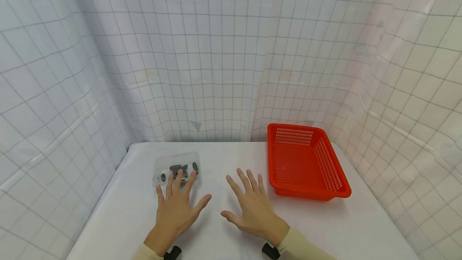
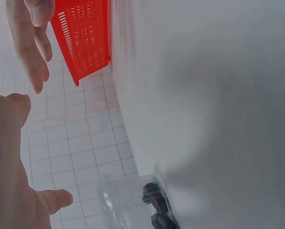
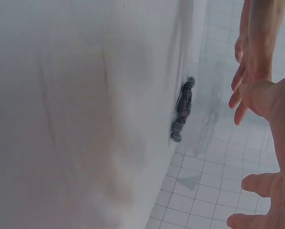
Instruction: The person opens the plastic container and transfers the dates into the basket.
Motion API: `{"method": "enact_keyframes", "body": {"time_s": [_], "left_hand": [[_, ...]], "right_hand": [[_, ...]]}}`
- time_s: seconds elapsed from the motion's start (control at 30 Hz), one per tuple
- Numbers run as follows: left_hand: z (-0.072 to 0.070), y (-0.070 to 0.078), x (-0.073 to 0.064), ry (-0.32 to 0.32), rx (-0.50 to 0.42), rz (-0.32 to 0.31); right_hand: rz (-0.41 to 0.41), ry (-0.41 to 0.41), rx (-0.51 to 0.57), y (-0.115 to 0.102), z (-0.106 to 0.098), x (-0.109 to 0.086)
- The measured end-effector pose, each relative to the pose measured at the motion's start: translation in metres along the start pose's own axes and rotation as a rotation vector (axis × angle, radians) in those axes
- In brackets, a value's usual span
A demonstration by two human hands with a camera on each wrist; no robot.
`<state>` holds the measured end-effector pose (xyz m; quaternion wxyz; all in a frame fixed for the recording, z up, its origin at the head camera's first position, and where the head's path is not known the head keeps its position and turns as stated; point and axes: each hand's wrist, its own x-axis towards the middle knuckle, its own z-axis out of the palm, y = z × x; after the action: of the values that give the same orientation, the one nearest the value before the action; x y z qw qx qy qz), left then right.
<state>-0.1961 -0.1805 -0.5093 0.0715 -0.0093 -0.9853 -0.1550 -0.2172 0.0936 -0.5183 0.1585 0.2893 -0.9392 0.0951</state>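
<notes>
My left hand point(image 1: 177, 212) hovers over the white table with its fingers spread and nothing in it. Its fingertips overlap the near edge of a clear plastic box point(image 1: 163, 164) in the head view. Inside that box lie several small dark pieces point(image 1: 178, 168), whose kind cannot be made out; the right wrist view shows these dark pieces point(image 3: 183, 109) through the clear wall. To the right, my right hand point(image 1: 256, 212) is also held palm down, fingers straight and spread, holding nothing. It is nearest to a red plastic basket point(image 1: 306, 192), with a gap between them.
The red basket has slotted walls and stands at the table's back right. White grid-patterned curtains point(image 1: 223, 71) enclose the table point(image 1: 231, 155) at the back and both sides. Dark bands point(image 1: 270, 250) sit at both wrists, by light sleeves point(image 1: 299, 244).
</notes>
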Motion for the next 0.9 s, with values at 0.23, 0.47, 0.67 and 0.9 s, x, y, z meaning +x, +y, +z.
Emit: {"method": "enact_keyframes", "body": {"time_s": [0.23,0.47,0.67,0.9], "left_hand": [[-0.004,-0.020,0.008,0.017,-0.003,-0.053],[-0.005,-0.044,0.019,-0.009,-0.019,-0.100],[-0.006,-0.063,0.029,0.015,-0.079,-0.130],[-0.007,-0.075,0.035,-0.020,-0.197,-0.181]], "right_hand": [[-0.054,-0.011,0.044,-0.008,0.009,0.021],[-0.083,-0.044,0.097,-0.018,0.020,0.040],[-0.094,-0.067,0.136,-0.028,0.031,0.060],[-0.103,-0.093,0.142,-0.036,0.045,0.084]]}}
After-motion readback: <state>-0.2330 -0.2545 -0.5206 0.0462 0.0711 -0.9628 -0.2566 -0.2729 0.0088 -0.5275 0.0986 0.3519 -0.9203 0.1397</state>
